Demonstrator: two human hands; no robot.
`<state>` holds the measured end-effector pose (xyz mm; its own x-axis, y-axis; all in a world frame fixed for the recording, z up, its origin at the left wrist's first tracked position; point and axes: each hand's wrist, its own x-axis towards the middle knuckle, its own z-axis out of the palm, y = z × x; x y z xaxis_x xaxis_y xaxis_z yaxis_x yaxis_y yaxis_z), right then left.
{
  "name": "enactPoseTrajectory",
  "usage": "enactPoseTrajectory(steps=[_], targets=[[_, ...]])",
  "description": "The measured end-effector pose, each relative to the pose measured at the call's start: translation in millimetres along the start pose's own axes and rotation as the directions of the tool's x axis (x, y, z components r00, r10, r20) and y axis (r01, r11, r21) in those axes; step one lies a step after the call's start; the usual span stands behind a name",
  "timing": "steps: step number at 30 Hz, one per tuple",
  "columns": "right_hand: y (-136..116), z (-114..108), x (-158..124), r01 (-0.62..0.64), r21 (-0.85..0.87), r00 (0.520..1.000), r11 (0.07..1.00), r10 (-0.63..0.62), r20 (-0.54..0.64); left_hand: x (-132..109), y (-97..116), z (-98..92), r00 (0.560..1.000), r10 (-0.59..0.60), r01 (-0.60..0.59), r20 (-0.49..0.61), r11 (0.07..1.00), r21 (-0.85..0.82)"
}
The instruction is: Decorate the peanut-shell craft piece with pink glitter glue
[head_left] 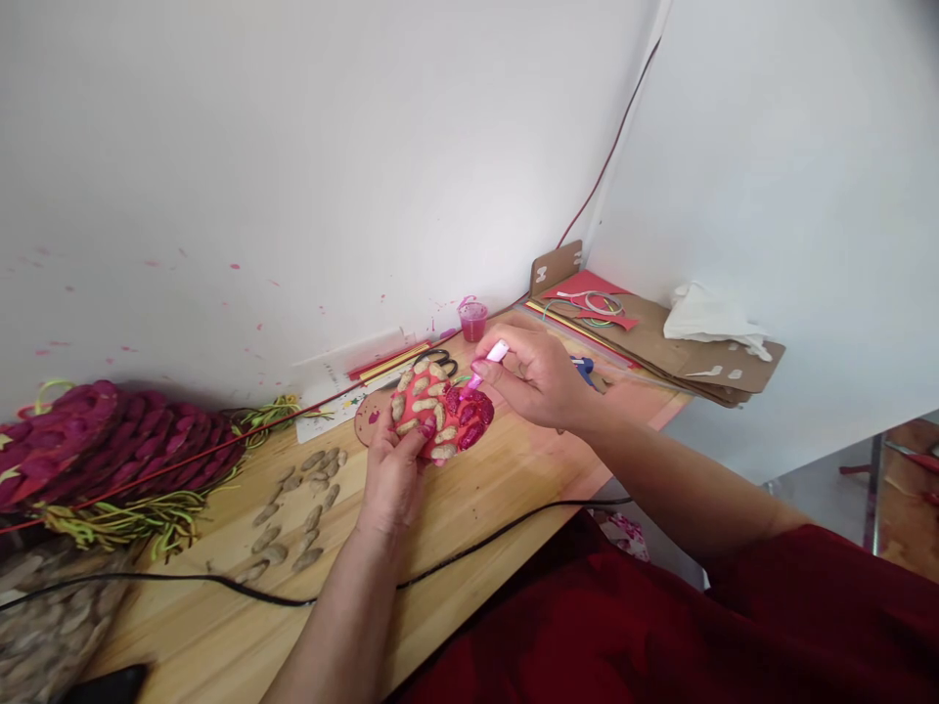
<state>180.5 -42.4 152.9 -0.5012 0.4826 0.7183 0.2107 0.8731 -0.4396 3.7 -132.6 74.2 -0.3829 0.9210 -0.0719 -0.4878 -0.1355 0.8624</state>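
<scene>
My left hand (394,471) grips the near edge of a red heart-shaped piece (437,411) covered with peanut shells, holding it just above the wooden table (476,499). Some shells on its right side are painted glittery magenta. My right hand (539,374) is closed in a pinch on a small brush with a pale pink handle (490,360), its tip touching the painted shells. Loose unpainted peanut shells (297,513) lie on the table left of my left hand.
A small cup of pink paint (472,319) stands by the wall. Scissors (438,359) and pencils lie behind the heart. Cardboard sheets (660,342) with a white cloth (708,315) sit at right. A magenta leafy pile (110,440) lies left. A black cable (455,557) crosses the table.
</scene>
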Motion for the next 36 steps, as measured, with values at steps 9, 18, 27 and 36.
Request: enactPoseTrajectory(steps=[9, 18, 27, 36], targets=[[0, -1, 1, -0.022, 0.031, 1.0, 0.999, 0.021, 0.013, 1, -3, -2.4, 1.0, -0.014, 0.014, 0.004, 1.0, -0.025], [5, 2, 3, 0.001, 0.055, 0.999, 0.998, 0.001, -0.034, 4, -3, -5.1, 0.999, -0.045, 0.046, 0.005, 0.997, -0.063], [7, 3, 5, -0.053, 0.028, 0.996, 0.998, 0.054, -0.066, 1, -4, -3.4, 0.999, -0.037, 0.037, 0.008, 0.999, -0.023], [1, 9, -6, 0.012, 0.045, 1.0, 0.999, -0.011, -0.021, 1, 0, 0.1, 0.999, -0.014, 0.013, -0.047, 0.999, -0.035]])
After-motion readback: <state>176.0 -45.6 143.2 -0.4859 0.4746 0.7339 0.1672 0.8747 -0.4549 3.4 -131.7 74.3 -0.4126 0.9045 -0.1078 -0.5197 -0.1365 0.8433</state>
